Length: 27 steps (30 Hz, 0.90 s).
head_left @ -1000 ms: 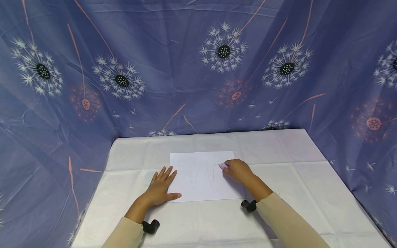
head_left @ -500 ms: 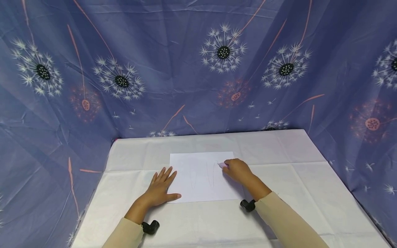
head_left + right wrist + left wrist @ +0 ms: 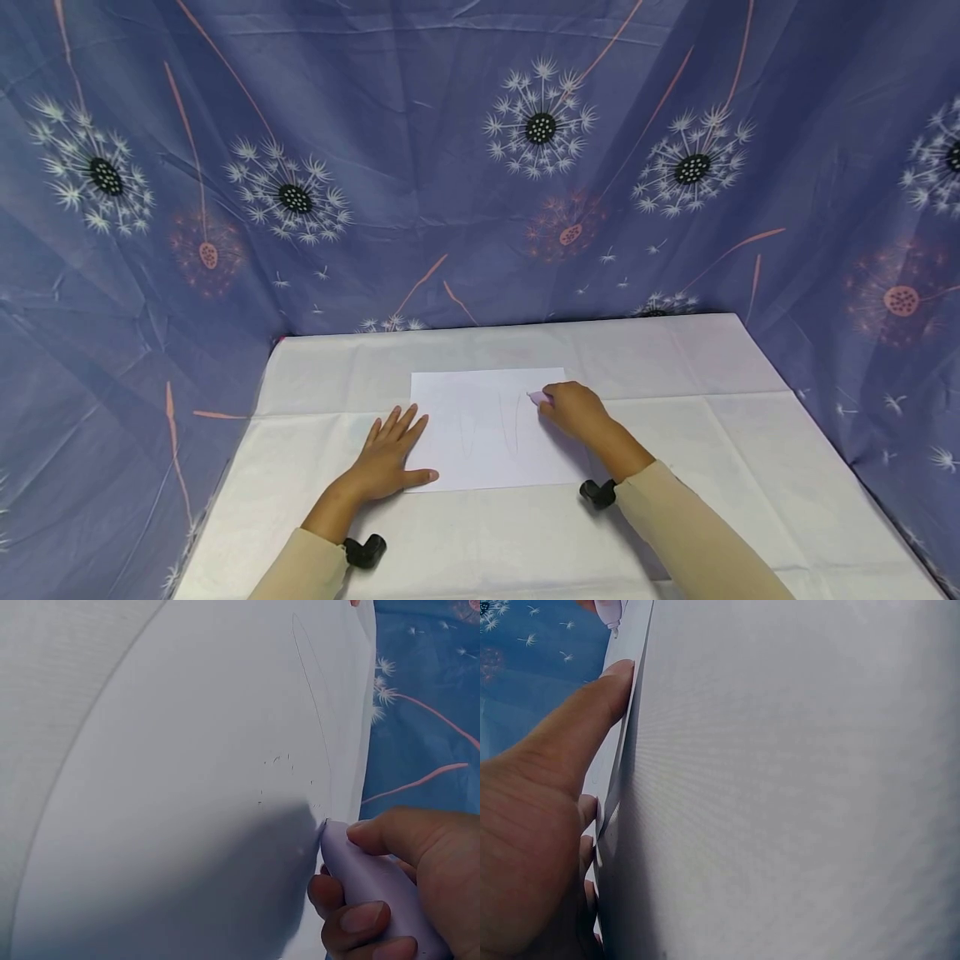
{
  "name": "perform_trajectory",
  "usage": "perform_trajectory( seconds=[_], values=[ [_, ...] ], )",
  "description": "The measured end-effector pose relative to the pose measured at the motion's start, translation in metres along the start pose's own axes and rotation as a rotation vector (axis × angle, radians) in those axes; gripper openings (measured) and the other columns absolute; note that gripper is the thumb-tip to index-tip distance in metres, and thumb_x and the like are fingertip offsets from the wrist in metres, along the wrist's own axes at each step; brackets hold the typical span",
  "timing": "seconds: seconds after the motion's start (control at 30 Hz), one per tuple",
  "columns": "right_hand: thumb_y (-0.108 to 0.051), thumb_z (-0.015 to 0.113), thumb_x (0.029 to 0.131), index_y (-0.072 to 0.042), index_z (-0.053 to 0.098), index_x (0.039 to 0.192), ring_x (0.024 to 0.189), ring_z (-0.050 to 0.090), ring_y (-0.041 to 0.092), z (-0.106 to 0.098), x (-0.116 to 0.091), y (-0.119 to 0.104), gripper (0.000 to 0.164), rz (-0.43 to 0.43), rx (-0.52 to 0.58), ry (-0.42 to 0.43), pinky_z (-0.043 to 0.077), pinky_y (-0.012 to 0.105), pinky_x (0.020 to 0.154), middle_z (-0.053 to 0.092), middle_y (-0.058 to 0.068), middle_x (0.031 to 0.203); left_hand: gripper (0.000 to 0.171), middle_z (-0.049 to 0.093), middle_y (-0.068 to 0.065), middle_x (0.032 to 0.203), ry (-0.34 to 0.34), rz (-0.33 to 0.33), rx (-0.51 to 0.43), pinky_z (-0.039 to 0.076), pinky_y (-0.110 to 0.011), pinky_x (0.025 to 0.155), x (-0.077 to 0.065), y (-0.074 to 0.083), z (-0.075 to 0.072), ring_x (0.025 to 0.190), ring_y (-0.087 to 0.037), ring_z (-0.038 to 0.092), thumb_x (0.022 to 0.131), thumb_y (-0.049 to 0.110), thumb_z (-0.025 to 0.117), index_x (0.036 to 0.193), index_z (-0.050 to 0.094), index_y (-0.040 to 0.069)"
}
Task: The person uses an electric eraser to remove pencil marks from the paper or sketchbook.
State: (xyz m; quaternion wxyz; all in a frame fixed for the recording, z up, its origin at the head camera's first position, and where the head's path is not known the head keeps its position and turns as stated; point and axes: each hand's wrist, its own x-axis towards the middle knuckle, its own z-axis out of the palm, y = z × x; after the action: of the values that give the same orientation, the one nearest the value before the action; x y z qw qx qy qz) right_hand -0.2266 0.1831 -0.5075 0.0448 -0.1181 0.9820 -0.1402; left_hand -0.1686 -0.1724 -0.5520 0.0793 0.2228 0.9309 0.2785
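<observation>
A white sheet of paper [image 3: 480, 467] lies on the table, bearing thin curved pencil lines. My left hand [image 3: 384, 458] rests flat on its left edge with the fingers spread. In the left wrist view the thumb [image 3: 592, 712] lies straight along the paper's near edge. Near the sheet's upper right, my right hand [image 3: 577, 412] grips a lilac electric eraser [image 3: 537, 398], thick-bodied with a narrow tip. The right wrist view shows the fingers curled round the eraser [image 3: 367, 870], its tip touching the paper at the end of a pencil line. Small dark crumbs [image 3: 277, 759] lie nearby.
A white creased cloth [image 3: 675, 358] covers the table. Blue fabric with dandelion prints [image 3: 420, 167] hangs behind and at both sides. A black camera mount is on the left wrist [image 3: 365, 551] and another on the right wrist [image 3: 597, 494].
My right hand has shifted only slightly with the eraser, its tip staying near the same spot at the upper right of the paper. The left hand has kept its place.
</observation>
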Motion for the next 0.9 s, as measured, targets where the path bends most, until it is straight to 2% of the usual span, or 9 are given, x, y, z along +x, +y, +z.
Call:
perform_trajectory(
  seconds=[0.1,0.27,0.3,0.4,0.53,0.63,0.77,0.9],
  values=[
    [-0.022,0.066,0.095,-0.002,0.072,0.121,0.110,0.070,0.038,-0.0006,0.0001,-0.0001,0.033,0.003,0.000,-0.001,0.055,0.051,0.097,0.075,0.017,0.115,0.097,0.018,-0.018,0.169,-0.001,0.000,0.003,-0.001,-0.067,0.123,-0.0002,-0.0008,0.0003,0.157,-0.044,0.006,0.086,0.059,0.071,0.159,0.032,0.010],
    [-0.023,0.066,0.095,-0.001,0.070,0.123,0.115,0.068,0.039,-0.0008,-0.0011,-0.0001,0.036,0.022,-0.011,-0.044,0.052,0.052,0.102,0.073,0.018,0.120,0.096,0.016,-0.015,0.170,-0.040,-0.035,0.038,0.000,-0.065,0.124,0.0019,0.0007,-0.0018,0.158,-0.042,0.006,0.086,0.057,0.072,0.160,0.030,0.011],
    [-0.022,0.066,0.095,-0.001,0.071,0.122,0.113,0.068,0.039,-0.0006,-0.0012,-0.0001,0.035,0.019,-0.016,-0.043,0.053,0.052,0.100,0.074,0.018,0.118,0.096,0.015,-0.014,0.171,-0.052,-0.043,0.045,0.000,-0.065,0.124,0.0024,0.0012,-0.0025,0.158,-0.042,0.005,0.086,0.057,0.072,0.160,0.030,0.011],
    [-0.022,0.066,0.095,-0.003,0.073,0.103,0.094,0.070,0.033,-0.0005,0.0001,-0.0005,0.022,0.005,-0.021,-0.030,0.056,0.048,0.088,0.075,0.014,0.097,0.096,0.014,-0.013,0.171,-0.076,-0.058,0.059,0.000,-0.064,0.125,0.0033,0.0023,-0.0040,0.159,-0.040,0.003,0.087,0.058,0.071,0.161,0.029,0.013],
    [-0.022,0.067,0.094,-0.009,0.065,0.085,0.072,0.057,0.022,0.0005,0.0038,-0.0008,0.016,-0.018,-0.015,0.004,0.050,0.041,0.070,0.064,0.006,0.074,0.096,0.013,-0.012,0.171,-0.085,-0.058,0.064,0.000,-0.065,0.125,0.0038,0.0015,-0.0036,0.159,-0.040,0.002,0.087,0.059,0.070,0.161,0.028,0.013],
    [-0.021,0.067,0.094,-0.009,0.066,0.085,0.071,0.057,0.022,0.0009,0.0048,-0.0006,0.015,-0.012,-0.013,0.004,0.049,0.041,0.070,0.064,0.006,0.074,0.096,0.012,-0.012,0.171,-0.087,-0.059,0.063,-0.001,-0.064,0.125,0.0042,0.0010,-0.0033,0.159,-0.039,0.002,0.088,0.059,0.070,0.161,0.028,0.014],
    [-0.022,0.067,0.094,-0.007,0.071,0.091,0.079,0.065,0.026,-0.0003,0.0022,-0.0009,0.016,0.012,-0.022,-0.013,0.053,0.044,0.077,0.071,0.008,0.082,0.097,0.012,-0.011,0.171,-0.083,-0.061,0.067,-0.001,-0.064,0.125,0.0047,0.0012,-0.0035,0.159,-0.039,0.002,0.087,0.060,0.070,0.161,0.028,0.014],
    [-0.022,0.067,0.094,-0.009,0.067,0.084,0.073,0.060,0.022,-0.0002,0.0018,-0.0009,0.016,0.004,-0.029,-0.010,0.051,0.041,0.071,0.065,0.004,0.074,0.097,0.013,-0.011,0.171,-0.080,-0.062,0.071,0.000,-0.064,0.126,0.0050,0.0019,-0.0038,0.159,-0.039,0.002,0.087,0.061,0.070,0.161,0.028,0.014]
  ],
)
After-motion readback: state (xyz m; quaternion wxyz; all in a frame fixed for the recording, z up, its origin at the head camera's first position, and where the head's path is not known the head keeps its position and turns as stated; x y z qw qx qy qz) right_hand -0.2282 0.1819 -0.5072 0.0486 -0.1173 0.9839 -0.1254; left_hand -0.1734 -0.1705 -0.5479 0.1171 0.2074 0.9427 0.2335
